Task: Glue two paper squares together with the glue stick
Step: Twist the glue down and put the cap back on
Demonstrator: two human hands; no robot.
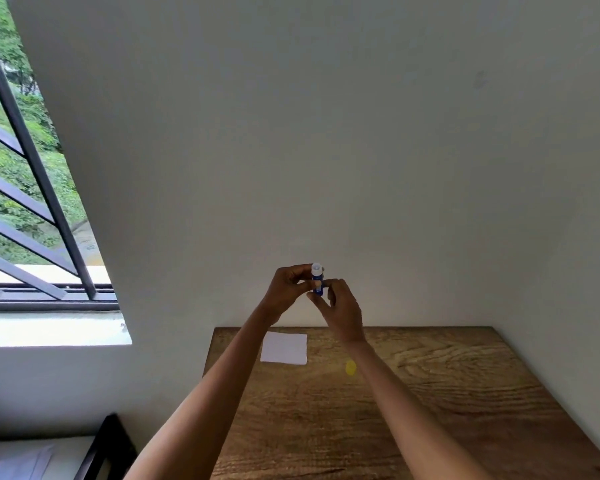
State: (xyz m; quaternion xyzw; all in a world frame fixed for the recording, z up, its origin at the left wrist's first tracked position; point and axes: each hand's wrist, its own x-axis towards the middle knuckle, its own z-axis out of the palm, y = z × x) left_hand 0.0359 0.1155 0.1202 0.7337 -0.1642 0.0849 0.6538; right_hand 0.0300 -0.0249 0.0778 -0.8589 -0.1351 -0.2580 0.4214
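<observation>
Both hands are raised well above the counter [430, 393], meeting at the centre of the view in front of a plain wall [326, 133]. Between them stands the glue stick [317, 284], upright, its blue barrel partly hidden by fingers and its pale, translucent top end showing at 12 o'clock. The left hand [288, 289] has its grip closed on the stick from 9 o'clock, fingers curled round the upper part. The right hand [342, 311] pinches the lower barrel from 3 o'clock with thumb and forefinger, the other fingers loosely bent. Whether the pale top is a cap or bare glue is too small to tell. On the counter, at 6 o'clock from the hands, lies a white paper [284, 348], flat near the back edge. A small yellow piece [351, 368] lies just beside the right forearm. A barred window [32, 202] fills the 9 o'clock side.
</observation>
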